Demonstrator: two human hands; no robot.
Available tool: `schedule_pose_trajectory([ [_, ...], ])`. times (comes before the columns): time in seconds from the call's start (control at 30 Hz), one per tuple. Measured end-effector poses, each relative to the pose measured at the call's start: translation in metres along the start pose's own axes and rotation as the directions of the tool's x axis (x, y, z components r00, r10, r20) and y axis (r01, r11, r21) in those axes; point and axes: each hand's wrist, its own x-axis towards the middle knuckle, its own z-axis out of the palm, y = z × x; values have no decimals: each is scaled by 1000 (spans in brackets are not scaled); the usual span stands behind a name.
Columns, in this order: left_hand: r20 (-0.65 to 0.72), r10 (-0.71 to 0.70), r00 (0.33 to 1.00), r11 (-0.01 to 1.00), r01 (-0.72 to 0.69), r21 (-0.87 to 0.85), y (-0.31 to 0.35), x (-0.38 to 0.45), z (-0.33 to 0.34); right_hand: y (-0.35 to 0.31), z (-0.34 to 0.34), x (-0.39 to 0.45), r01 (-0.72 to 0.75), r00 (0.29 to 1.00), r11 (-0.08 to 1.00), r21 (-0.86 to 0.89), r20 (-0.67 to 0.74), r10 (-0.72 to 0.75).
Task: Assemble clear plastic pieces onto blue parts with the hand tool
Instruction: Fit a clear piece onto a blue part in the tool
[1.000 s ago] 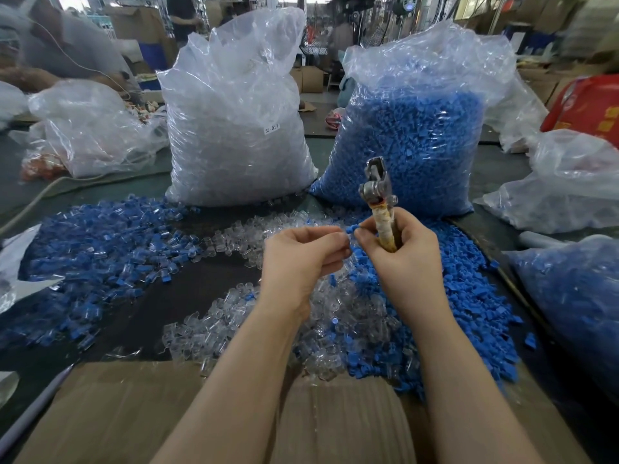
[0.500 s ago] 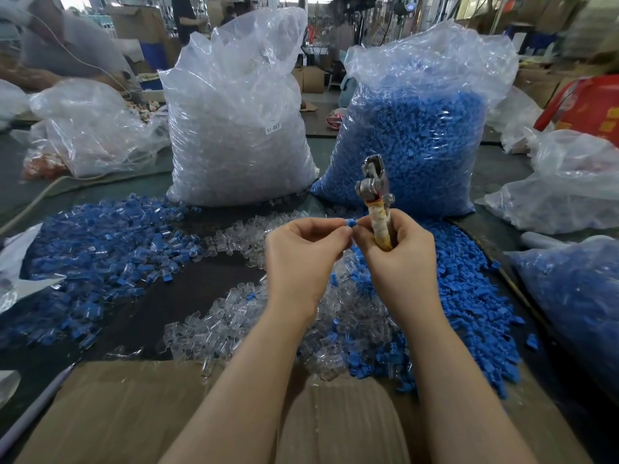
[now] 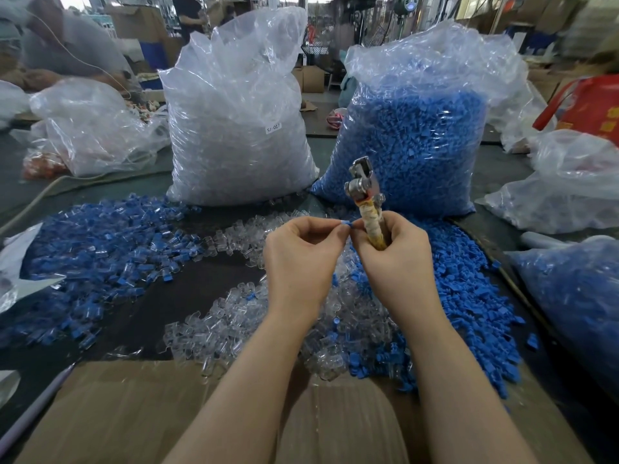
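Pinched between the thumb and finger of the left hand (image 3: 301, 259) is one small blue part (image 3: 347, 224). It is held up in the air, touching the thumb tip of the right hand (image 3: 395, 259). That hand is curled round the tool (image 3: 365, 202), which points up with its metal head on top. Whether a clear piece is already on the blue part is too small to tell.

I think the two bits are being fitted by hand, before the tool does its job. Next, the part likely has to go into the tool's metal head. It needs to sit straight there, and then the handle needs a squeeze.

More clear pieces (image 3: 234, 323) lie in a heap under the hands. Loose blue ones (image 3: 469, 296) lie on the right. Done ones seem to be piled on the left (image 3: 100, 242).

Two big bags stand behind. The clear bag (image 3: 234, 112) has a little white label (image 3: 273, 127) that looks like "SJ 017". The blue bag (image 3: 418, 128) shows no writing. A red box (image 3: 589, 105) at the far right has yellow marks, too blurry to read.
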Motion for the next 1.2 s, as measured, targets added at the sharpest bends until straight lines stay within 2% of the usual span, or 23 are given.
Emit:
schedule_pose_trajectory([
  [0.17, -25, -20, 999, 1000, 19, -17, -3, 4, -3, -3, -10, 2, -102, 982, 994, 42, 163, 94],
  [0.3, -34, -25, 999, 998, 23, -60, -4, 7, -5, 3, -25, 3, -174, 944, 985, -19, 283, 172],
  [0.43, -29, -10, 1000, 997, 7, -80, -3, 7, -7, 2, -32, 2, -181, 908, 980, -80, 368, 198],
  [0.73, -15, 52, 999, 998, -52, -23, -5, 8, -8, 2, -30, 2, -158, 916, 984, -86, 359, 179],
  [1.0, 4, 58, 998, 995, -58, -76, -7, 11, -8, -4, -33, 0, -154, 860, 980, -125, 471, 195],
  [1.2, 35, 82, 996, 992, -78, -98, -6, 10, -10, 3, -34, 3, -112, 865, 982, -150, 471, 171],
])
